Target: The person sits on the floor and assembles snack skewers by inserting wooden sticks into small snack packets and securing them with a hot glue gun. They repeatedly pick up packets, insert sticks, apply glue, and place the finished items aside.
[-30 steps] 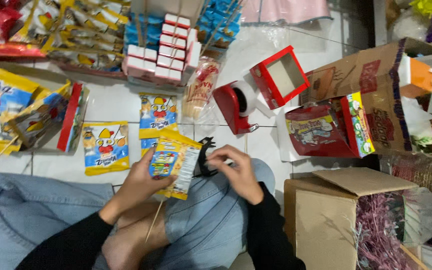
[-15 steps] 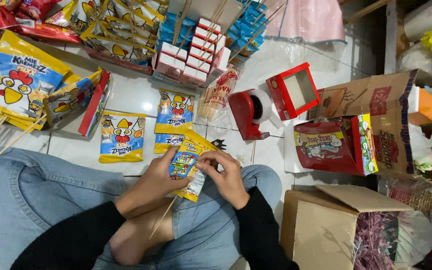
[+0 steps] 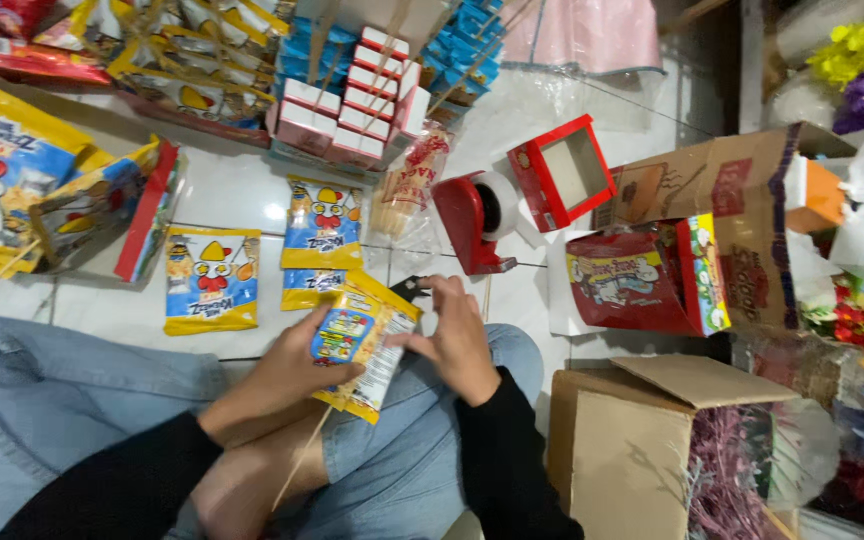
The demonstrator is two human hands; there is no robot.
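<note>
Hands meet over the lap of a person sitting cross-legged in blue jeans on a white tiled floor [image 3: 242, 190]. The left hand [image 3: 292, 375] grips a yellow snack packet [image 3: 362, 345] from below, fingers closed around its lower edge, and a thin wooden stick [image 3: 302, 460] runs down from the packet across the leg. The right hand [image 3: 457, 335] presses on the packet's right side, fingers curled against it; a small black object [image 3: 407, 288] shows just above that hand, but whether the fingers hold it cannot be told. Two similar packets [image 3: 212, 280] lie flat on the floor just beyond the knees. A red tape dispenser [image 3: 472, 215] stands near the right hand, with a red open box [image 3: 562, 172] beside it. A cardboard box [image 3: 642, 440] sits at the person's right.
</note>
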